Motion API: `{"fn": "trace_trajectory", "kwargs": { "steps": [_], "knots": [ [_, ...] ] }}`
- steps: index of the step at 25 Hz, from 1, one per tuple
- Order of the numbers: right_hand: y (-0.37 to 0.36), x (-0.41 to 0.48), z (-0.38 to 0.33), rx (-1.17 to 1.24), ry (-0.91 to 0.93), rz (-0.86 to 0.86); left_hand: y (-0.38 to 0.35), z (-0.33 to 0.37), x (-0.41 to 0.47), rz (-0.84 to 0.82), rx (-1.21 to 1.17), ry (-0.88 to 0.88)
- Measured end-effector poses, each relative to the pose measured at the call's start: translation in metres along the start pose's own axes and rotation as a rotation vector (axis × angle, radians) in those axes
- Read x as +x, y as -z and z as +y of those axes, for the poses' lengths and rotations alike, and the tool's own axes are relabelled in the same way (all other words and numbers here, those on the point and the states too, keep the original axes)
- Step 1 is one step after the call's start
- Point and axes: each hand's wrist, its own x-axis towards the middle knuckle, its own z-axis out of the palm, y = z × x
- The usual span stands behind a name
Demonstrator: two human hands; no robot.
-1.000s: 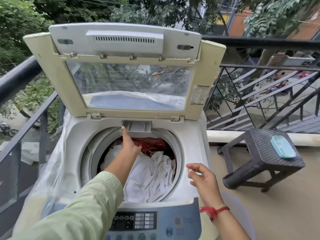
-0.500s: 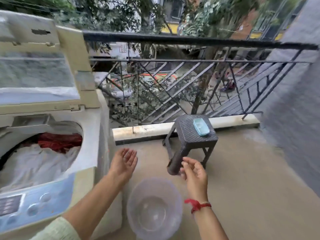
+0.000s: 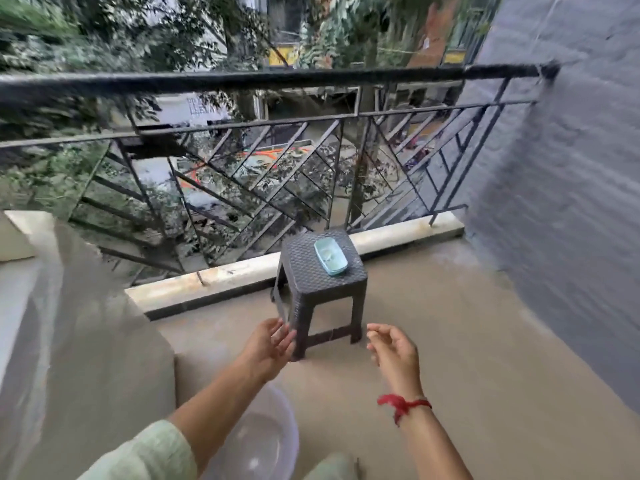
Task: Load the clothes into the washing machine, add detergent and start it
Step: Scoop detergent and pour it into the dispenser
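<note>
A light blue container (image 3: 330, 256) lies on top of a dark woven stool (image 3: 320, 282) near the balcony railing. My left hand (image 3: 268, 348) is stretched out in front of the stool, fingers relaxed, holding nothing. My right hand (image 3: 393, 349) hovers to the right of the stool's legs with loosely curled fingers, also holding nothing. Both hands are well short of the blue container. Only the blurred side of the washing machine (image 3: 86, 341) shows at the left; its drum and the clothes are out of view.
A clear plastic basin (image 3: 263, 441) sits on the floor below my left arm. A black metal railing (image 3: 277, 143) on a low kerb runs along the balcony's far edge. A grey wall (image 3: 571, 202) closes the right side. Tan floor surrounds the stool.
My view has swung right, away from the washing machine's open drum toward the stool. My left hand left the detergent drawer, and both hands now reach toward the stool.
</note>
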Motion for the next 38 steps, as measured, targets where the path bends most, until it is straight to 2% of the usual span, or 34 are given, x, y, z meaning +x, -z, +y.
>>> {"fn": "trace_trajectory", "kwargs": {
  "steps": [6,11,14,17,20,24,27,31,36,38],
  "knots": [
    [0.006,0.134,0.01,-0.21,-0.035,-0.123,-0.06,0.009,0.123,0.074,-0.035,0.041],
    [-0.032,0.298,0.019,-0.428,-0.113,-0.198,-0.124,0.062,0.257,0.182,-0.023,0.035],
    [-0.06,0.383,0.029,-0.609,-0.119,-0.302,-0.148,0.084,0.314,0.234,-0.039,0.049],
    [-0.089,0.441,0.052,-0.751,-0.103,-0.379,-0.159,0.089,0.357,0.274,0.112,0.063],
    [-0.109,0.48,0.091,-0.823,-0.105,-0.401,-0.169,0.081,0.389,0.354,0.331,0.03],
    [-0.133,0.512,0.125,-0.947,-0.086,-0.512,-0.173,0.065,0.414,0.448,0.564,-0.062],
    [-0.153,0.527,0.141,-1.154,-0.039,-0.645,-0.176,0.049,0.428,0.502,0.521,-0.046],
    [-0.166,0.525,0.159,-1.354,-0.005,-0.662,-0.184,0.033,0.442,0.471,0.417,0.029],
    [-0.166,0.533,0.153,-1.238,-0.049,-0.591,-0.192,0.019,0.456,0.549,0.372,-0.02],
    [-0.161,0.542,0.142,-1.172,0.059,-0.558,-0.193,0.017,0.458,0.573,0.434,-0.089]
  ]
}}
